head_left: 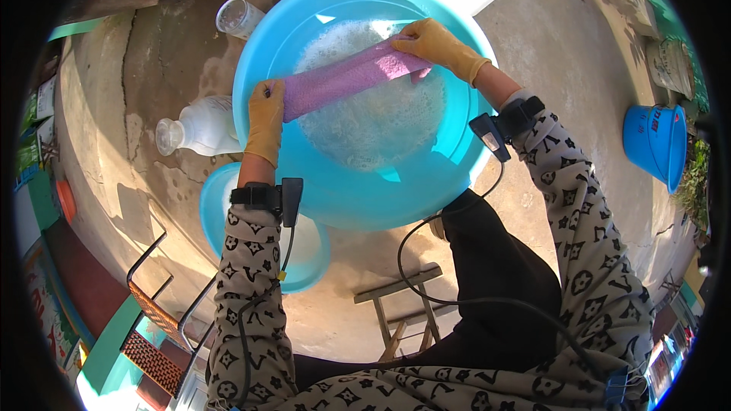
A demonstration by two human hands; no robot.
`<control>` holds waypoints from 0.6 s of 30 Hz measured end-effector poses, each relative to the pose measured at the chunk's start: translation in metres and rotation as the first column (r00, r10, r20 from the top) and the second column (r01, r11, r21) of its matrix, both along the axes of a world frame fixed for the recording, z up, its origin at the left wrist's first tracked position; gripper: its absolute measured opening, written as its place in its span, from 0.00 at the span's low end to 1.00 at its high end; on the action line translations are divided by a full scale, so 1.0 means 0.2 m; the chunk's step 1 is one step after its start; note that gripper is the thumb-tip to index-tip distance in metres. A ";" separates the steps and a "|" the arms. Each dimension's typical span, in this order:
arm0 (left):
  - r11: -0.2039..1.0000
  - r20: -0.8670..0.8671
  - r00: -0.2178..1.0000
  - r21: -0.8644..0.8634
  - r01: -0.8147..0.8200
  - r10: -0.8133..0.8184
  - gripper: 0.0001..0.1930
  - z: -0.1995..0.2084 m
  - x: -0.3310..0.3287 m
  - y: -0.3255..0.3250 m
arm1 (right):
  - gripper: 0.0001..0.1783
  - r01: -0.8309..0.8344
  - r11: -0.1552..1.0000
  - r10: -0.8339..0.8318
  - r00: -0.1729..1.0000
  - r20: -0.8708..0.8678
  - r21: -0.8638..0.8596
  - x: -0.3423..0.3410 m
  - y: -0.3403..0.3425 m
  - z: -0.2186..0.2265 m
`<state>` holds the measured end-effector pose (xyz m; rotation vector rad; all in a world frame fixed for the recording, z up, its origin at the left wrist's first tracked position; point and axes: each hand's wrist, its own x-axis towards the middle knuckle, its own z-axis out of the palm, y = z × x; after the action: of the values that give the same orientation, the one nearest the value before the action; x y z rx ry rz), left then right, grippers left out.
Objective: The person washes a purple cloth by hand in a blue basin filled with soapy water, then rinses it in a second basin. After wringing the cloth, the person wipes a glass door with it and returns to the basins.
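Evidently, the yellow-gloved fingers are pressed together on both sides, pinching the two ends of a purple-pink cloth (343,85): the left hand (265,120) at nine o'clock of a big blue basin (354,209), the right hand (443,47) at two. Between them the cloth stretches, slanting up towards two o'clock, over foamy water (373,137); whether it touches the surface, I cannot tell. Around the basin, a white bottle (205,125) lies at nine, a clear cup (237,17) at ten, a smaller basin (311,259) at seven, a wooden stool (397,285) at six and, well apart, a blue bucket (646,143) at three.
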<state>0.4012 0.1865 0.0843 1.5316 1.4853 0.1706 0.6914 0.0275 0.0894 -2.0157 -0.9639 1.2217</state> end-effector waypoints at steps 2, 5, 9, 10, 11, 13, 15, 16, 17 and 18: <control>0.980 -0.050 0.994 0.171 0.103 -0.096 0.23 -0.11 0.01 -0.02 | 0.17 -0.186 0.979 0.201 0.878 0.434 -0.077 -0.02 0.03 -0.11; 0.852 -0.195 0.917 0.343 0.395 -0.347 0.32 -0.24 0.04 -0.07 | 0.26 -0.347 0.930 0.348 0.714 0.608 -0.126 -0.10 0.06 -0.26; 0.614 -0.418 0.691 0.325 0.720 -0.589 0.42 -0.31 0.15 -0.28 | 0.33 -0.508 0.839 0.490 0.549 0.677 -0.195 -0.32 -0.01 -0.35; 0.545 -0.498 0.564 0.200 0.814 -0.659 0.43 -0.31 0.16 -0.33 | 0.33 -0.568 0.786 0.559 0.480 0.676 -0.246 -0.36 -0.04 -0.36; 0.462 -0.554 0.422 0.075 0.884 -0.718 0.43 -0.32 0.17 -0.39 | 0.32 -0.686 0.690 0.620 0.397 0.677 -0.230 -0.37 -0.07 -0.36; 0.289 -0.618 0.127 -0.169 0.942 -0.776 0.45 -0.33 0.16 -0.45 | 0.31 -0.898 0.400 0.748 0.204 0.631 -0.183 -0.36 -0.11 -0.36; 0.397 -0.612 0.274 -0.072 0.915 -0.742 0.46 -0.37 0.13 -0.45 | 0.29 -0.736 0.628 0.677 0.359 0.643 -0.250 -0.30 -0.11 -0.39; 0.438 -0.611 0.339 -0.015 0.899 -0.716 0.46 -0.39 0.12 -0.44 | 0.27 -0.610 0.739 0.606 0.413 0.680 -0.287 -0.25 -0.08 -0.41; 0.479 -0.574 0.382 -0.019 0.878 -0.724 0.44 -0.41 0.11 -0.43 | 0.20 -0.495 0.856 0.409 0.470 0.782 -0.151 -0.24 -0.10 -0.43; 0.519 -0.538 0.428 -0.020 0.855 -0.726 0.42 -0.43 0.10 -0.42 | 0.20 -0.603 0.783 0.518 0.494 0.699 -0.154 -0.24 -0.10 -0.47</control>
<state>0.4218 0.1031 -0.0014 2.4910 0.8990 -0.6882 0.6437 0.0078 -0.0043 -2.1739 -2.1772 0.5634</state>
